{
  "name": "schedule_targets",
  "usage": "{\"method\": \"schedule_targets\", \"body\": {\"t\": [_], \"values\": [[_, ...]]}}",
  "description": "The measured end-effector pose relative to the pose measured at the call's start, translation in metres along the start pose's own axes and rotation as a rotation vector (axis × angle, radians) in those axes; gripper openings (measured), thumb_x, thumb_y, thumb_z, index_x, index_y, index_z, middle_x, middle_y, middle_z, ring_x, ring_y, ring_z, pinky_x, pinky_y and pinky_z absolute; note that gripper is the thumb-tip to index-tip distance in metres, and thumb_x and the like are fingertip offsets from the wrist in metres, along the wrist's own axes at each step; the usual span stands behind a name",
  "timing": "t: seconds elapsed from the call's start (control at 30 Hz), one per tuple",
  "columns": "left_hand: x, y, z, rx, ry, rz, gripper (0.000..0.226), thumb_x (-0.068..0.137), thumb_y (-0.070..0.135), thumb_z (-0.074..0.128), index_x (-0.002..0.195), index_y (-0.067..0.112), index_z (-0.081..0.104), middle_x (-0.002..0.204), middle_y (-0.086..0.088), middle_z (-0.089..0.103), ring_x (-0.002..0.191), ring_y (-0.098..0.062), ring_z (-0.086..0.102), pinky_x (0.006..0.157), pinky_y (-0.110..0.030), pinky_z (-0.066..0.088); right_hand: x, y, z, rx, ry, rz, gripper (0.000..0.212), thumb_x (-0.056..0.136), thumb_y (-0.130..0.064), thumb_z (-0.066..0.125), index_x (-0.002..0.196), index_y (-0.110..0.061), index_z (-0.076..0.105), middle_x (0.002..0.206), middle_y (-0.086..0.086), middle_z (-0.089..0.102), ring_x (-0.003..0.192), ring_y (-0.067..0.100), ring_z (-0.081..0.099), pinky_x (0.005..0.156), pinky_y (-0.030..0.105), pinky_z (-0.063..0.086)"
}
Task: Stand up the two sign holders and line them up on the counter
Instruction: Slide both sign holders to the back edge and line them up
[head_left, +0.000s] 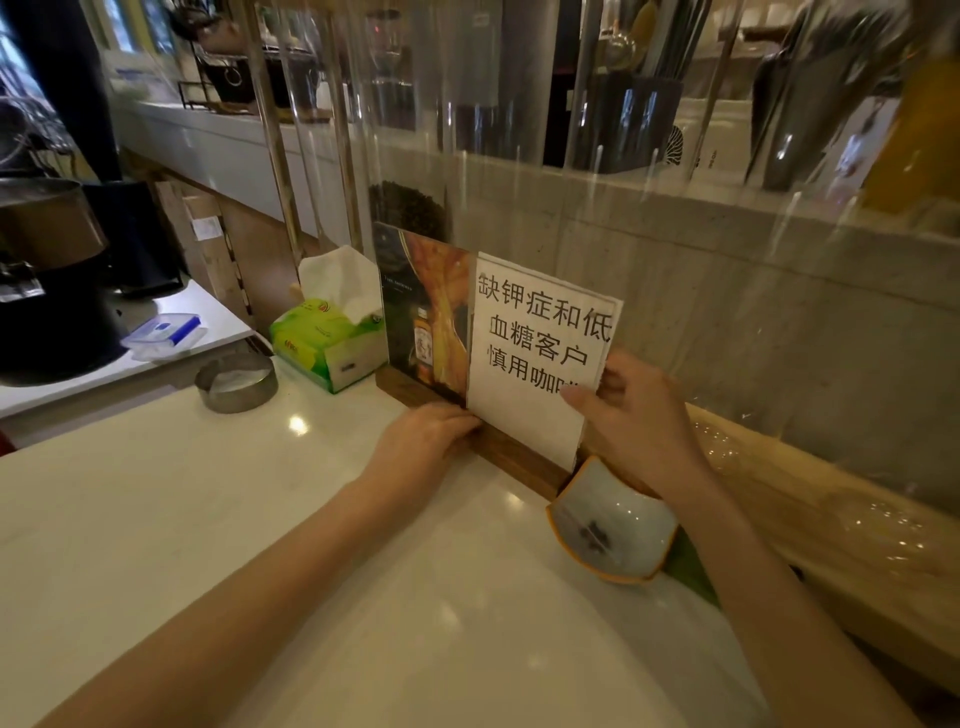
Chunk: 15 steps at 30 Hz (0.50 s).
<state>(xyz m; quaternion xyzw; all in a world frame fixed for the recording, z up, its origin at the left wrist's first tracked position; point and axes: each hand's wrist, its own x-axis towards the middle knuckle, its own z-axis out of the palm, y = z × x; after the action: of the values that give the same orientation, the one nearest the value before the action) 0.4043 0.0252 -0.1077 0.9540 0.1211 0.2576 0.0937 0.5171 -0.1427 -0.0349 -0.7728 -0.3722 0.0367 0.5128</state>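
On the white counter (260, 493) both holders stand upright, the text sign holder (535, 353) overlapping the picture sign holder (421, 301). The right hand (639, 415) pinches the text sheet's right edge, covering its last characters. The left hand (421, 436) curls over its wooden base (514, 457), whose right end hides behind a small dish (613, 525).

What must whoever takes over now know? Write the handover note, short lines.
Left hand: holds the wooden base of the white-paper sign holder.
Right hand: pinches its panel's right edge.
Photo sign holder: upright on the counter, just left of it.
Done: both stand, bases seemingly in one line.
Left: check alignment, let go.
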Motion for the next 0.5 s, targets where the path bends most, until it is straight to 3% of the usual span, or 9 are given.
{"method": "schedule_targets", "body": {"t": [0.13, 0.27, 0.37, 0.5], "values": [[0.0006, 0.0035, 0.0054, 0.041, -0.044, 0.0, 0.034, 0.079, 0.0, 0.059, 0.11, 0.01, 0.064, 0.119, -0.015, 0.065, 0.113, -0.032, 0.059, 0.094, -0.044, 0.05, -0.0006, 0.0003, 0.0049, 0.021, 0.033, -0.003, 0.024, 0.083, -0.006, 0.061, 0.106, -0.009, 0.064, 0.111, 0.006, 0.07, 0.09, 0.007, 0.061, 0.07, 0.012, 0.048], [0.0009, 0.002, 0.0006, 0.134, -0.016, 0.081, 0.034, 0.06, -0.003, 0.075, 0.092, 0.011, 0.072, 0.096, -0.013, 0.075, 0.089, -0.03, 0.071, 0.072, -0.043, 0.059, -0.0006, 0.0011, 0.0086, 0.022, 0.084, 0.004, 0.023, 0.082, -0.005, 0.062, 0.105, -0.008, 0.064, 0.11, 0.009, 0.071, 0.097, 0.016, 0.066, 0.076, 0.023, 0.052], [0.0022, 0.0001, 0.0001, 0.171, -0.011, 0.102, 0.033, 0.051, 0.001, 0.082, 0.08, 0.013, 0.074, 0.083, -0.008, 0.078, 0.077, -0.024, 0.073, 0.058, -0.037, 0.06, -0.0014, 0.0028, 0.0093, 0.023, 0.088, -0.009, 0.023, 0.082, -0.005, 0.062, 0.106, -0.006, 0.063, 0.111, 0.009, 0.07, 0.093, 0.01, 0.063, 0.067, 0.009, 0.05], [0.0018, -0.0009, 0.0023, 0.162, -0.007, 0.094, 0.032, 0.051, 0.001, 0.082, 0.08, 0.013, 0.075, 0.083, -0.008, 0.078, 0.077, -0.024, 0.073, 0.059, -0.037, 0.06, -0.0025, 0.0036, 0.0099, 0.014, 0.102, -0.012, 0.024, 0.082, -0.006, 0.063, 0.107, -0.006, 0.063, 0.114, 0.008, 0.069, 0.093, 0.007, 0.06, 0.058, 0.002, 0.046]]}}
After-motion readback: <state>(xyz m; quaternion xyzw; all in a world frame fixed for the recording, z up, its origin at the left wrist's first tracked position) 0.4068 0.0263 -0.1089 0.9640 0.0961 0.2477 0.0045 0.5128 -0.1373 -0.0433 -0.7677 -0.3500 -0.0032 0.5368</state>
